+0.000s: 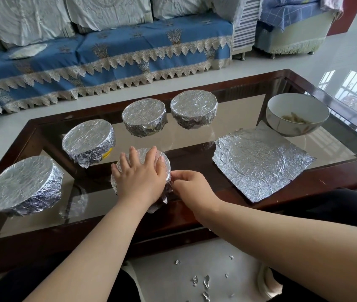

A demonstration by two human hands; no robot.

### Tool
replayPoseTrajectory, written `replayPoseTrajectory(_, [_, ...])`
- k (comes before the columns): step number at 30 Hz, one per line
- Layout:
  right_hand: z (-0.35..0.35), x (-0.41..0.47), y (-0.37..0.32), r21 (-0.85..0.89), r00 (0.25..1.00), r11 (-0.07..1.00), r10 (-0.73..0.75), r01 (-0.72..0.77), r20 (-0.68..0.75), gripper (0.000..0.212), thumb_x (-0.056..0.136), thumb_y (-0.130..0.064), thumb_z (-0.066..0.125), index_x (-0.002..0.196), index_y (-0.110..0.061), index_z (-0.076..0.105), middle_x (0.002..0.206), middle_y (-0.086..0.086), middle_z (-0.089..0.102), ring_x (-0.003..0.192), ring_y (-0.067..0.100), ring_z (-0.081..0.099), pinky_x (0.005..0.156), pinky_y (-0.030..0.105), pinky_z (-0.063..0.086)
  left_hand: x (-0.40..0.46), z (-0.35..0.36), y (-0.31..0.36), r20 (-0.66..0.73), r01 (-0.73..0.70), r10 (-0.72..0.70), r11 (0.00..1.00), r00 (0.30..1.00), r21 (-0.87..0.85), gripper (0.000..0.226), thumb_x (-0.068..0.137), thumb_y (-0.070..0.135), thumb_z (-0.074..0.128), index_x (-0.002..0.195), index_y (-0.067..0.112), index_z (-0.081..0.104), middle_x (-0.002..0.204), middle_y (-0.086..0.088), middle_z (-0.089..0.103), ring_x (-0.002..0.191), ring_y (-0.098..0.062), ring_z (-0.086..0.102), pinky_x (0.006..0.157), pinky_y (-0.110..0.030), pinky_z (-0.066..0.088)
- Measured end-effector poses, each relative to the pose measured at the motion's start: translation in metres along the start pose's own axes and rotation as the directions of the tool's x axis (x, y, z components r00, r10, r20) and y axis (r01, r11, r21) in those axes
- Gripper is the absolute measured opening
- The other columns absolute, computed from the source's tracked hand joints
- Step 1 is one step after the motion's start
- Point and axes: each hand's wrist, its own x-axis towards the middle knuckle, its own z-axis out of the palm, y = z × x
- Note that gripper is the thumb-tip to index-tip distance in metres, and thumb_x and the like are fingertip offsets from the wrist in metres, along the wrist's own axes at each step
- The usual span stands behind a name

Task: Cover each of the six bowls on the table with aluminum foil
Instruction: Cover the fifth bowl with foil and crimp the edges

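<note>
Near bowl: a foil-wrapped bowl (164, 164) stands at the table's near edge, in front of the person, mostly hidden under the left hand.
Left hand: the left hand (141, 174) lies flat on the foil top, fingers straight and spread, palm pressing down.
Right hand: the right hand (191, 185) is at the bowl's right side, thumb and fingers (176, 175) drawn together and pinching the foil at the rim (the exact fold they hold is hidden).
Covered bowls: four more bowls are already wrapped: one at far left (23, 185), one behind it (88, 139), and two side by side further back (144, 117) (193, 109); a bit of yellow shows under the foil of the second.
Open bowl: a white bowl (297, 114) stands uncovered at the far right, with pale food inside.
Loose foil: a crinkled sheet of foil (260, 163) lies flat just in front of the white bowl, bearing a round imprint, its near corner close to the table's front rim.
Table: a glass top in a dark wooden frame (336, 184); bare glass lies between the near bowl and the loose sheet.
Floor: small foil scraps (205, 282) are scattered on the pale floor between the person's knees.
Behind: a sofa with a blue cover (107, 53) runs along the far side, well apart from the table.
</note>
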Motion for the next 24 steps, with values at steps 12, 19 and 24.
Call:
replayPoseTrajectory(12, [0.008,-0.005,0.001,0.339,0.991,0.933,0.095,-0.122,0.094,0.040,0.070,0.007,0.034,0.093,0.003,0.067,0.084,0.016,0.059,0.074,0.025,0.050,0.061,0.031,0.036,0.001,-0.001,0.000,0.005,0.001,-0.001,1.000,1.000,0.008,0.053,0.103,0.053,0.014,0.155,0.041,0.018,0.166,-0.015,0.006,0.151,-0.039,0.004,0.119,-0.057,0.006])
replayPoseTrajectory(19, [-0.001,0.007,-0.011,0.419,0.953,0.857,0.248,-0.300,0.174,0.015,0.071,0.003,0.050,0.078,-0.005,0.060,0.067,0.007,0.053,0.071,0.020,0.051,0.084,0.029,0.047,0.003,-0.001,0.000,0.009,0.016,-0.016,1.000,1.000,-0.005,0.053,0.102,0.054,0.016,0.154,0.043,0.019,0.166,-0.013,0.007,0.151,-0.037,0.004,0.119,-0.056,0.005])
replayPoseTrajectory(24, [-0.006,0.016,-0.007,0.496,0.924,0.784,0.263,-0.373,0.278,0.020,0.068,-0.005,0.050,0.087,-0.006,0.055,0.083,0.009,0.056,0.073,0.020,0.057,0.093,0.031,0.045,0.003,0.000,-0.001,-0.003,0.016,-0.016,1.000,1.000,0.002,0.054,0.102,0.054,0.015,0.154,0.043,0.021,0.166,-0.013,0.009,0.151,-0.038,0.006,0.119,-0.057,0.006])
